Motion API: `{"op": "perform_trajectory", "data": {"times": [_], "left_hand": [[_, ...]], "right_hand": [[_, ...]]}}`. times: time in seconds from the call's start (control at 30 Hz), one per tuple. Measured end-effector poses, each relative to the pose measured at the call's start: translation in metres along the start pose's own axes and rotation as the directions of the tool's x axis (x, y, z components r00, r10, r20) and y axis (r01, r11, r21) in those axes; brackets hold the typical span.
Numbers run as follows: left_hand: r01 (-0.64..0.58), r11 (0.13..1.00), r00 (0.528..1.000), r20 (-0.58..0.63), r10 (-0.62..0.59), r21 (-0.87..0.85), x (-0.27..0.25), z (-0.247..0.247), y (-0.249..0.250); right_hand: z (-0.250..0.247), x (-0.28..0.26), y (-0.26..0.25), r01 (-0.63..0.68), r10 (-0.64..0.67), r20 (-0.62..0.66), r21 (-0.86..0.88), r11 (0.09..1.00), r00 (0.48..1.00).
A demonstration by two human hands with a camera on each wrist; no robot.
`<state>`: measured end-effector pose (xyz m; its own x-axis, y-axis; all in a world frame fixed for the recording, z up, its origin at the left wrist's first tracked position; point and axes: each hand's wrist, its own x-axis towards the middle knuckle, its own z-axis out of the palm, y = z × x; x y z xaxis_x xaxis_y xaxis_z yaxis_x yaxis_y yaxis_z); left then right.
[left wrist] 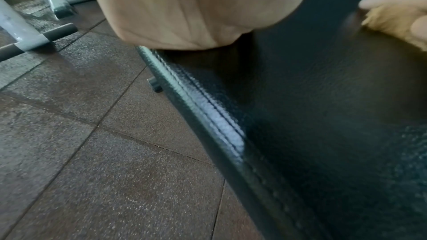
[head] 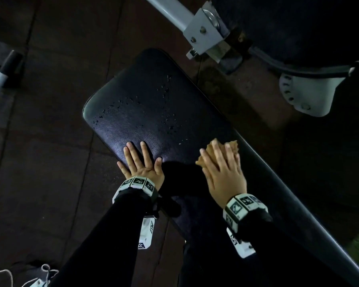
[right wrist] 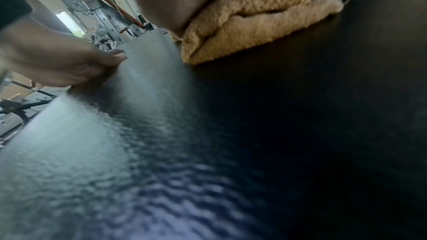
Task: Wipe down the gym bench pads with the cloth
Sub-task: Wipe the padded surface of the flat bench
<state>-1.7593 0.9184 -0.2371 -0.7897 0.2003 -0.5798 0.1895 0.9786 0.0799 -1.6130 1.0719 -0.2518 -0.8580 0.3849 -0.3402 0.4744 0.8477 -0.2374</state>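
A black padded gym bench pad (head: 153, 104) runs diagonally through the head view, with water droplets (head: 133, 100) scattered on its far end. My left hand (head: 140, 160) lies flat on the pad's near left edge, fingers straight and spread. My right hand (head: 220, 162) presses flat on a folded tan terry cloth (head: 233, 145) lying on the pad's right side. In the right wrist view the cloth (right wrist: 254, 23) is bunched under my palm on the pad (right wrist: 208, 134). The left wrist view shows the pad's stitched edge (left wrist: 208, 112) and the cloth (left wrist: 397, 25) at far right.
Brown rubber floor tiles (head: 39, 162) surround the bench. A grey metal frame bar and bracket (head: 205, 32) cross above the pad's far end. A second dark pad with a grey adjuster plate (head: 307, 92) sits at upper right. Grey equipment legs (left wrist: 27, 30) stand at left.
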Motion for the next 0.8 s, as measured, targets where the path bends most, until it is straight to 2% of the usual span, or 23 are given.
{"op": "perform_trajectory", "data": {"times": [0.13, 0.27, 0.33, 0.4, 0.5, 0.63, 0.73, 0.8], "left_hand": [[-0.004, 1.000, 0.999, -0.033, 0.004, -0.001, 0.001, 0.004, -0.002], [0.011, 1.000, 1.000, -0.020, -0.010, 0.015, 0.005, 0.007, -0.003], [0.013, 1.000, 1.000, -0.004, -0.013, 0.027, 0.006, 0.008, -0.004], [0.011, 1.000, 1.000, -0.007, -0.010, 0.026, 0.006, 0.008, -0.005], [0.013, 0.999, 1.000, 0.002, -0.013, 0.031, 0.006, 0.008, -0.004], [-0.007, 1.000, 0.999, -0.040, 0.007, 0.009, 0.004, 0.008, -0.003], [-0.009, 1.000, 1.000, -0.017, 0.010, 0.009, 0.004, 0.007, -0.004], [-0.012, 1.000, 1.000, -0.006, 0.012, 0.006, 0.004, 0.006, -0.005]], "right_hand": [[-0.006, 0.018, -0.010, 0.076, -0.076, 0.002, 0.024, 0.997, 0.997], [-0.021, 0.054, 0.006, 0.112, -0.111, -0.019, 0.029, 0.993, 0.994], [-0.028, 0.070, 0.020, 0.034, -0.033, -0.010, 0.069, 0.997, 0.999], [-0.033, 0.078, 0.037, -0.110, 0.110, 0.008, 0.181, 0.977, 0.994], [-0.035, 0.063, 0.060, -0.346, 0.338, 0.086, 0.340, 0.874, 0.937], [-0.034, 0.016, 0.086, -0.348, 0.349, 0.055, 0.326, 0.879, 0.935], [-0.031, -0.015, 0.102, -0.442, 0.425, 0.124, 0.204, 0.873, 0.897], [-0.031, -0.023, 0.102, -0.522, 0.480, 0.215, 0.231, 0.821, 0.851]]}}
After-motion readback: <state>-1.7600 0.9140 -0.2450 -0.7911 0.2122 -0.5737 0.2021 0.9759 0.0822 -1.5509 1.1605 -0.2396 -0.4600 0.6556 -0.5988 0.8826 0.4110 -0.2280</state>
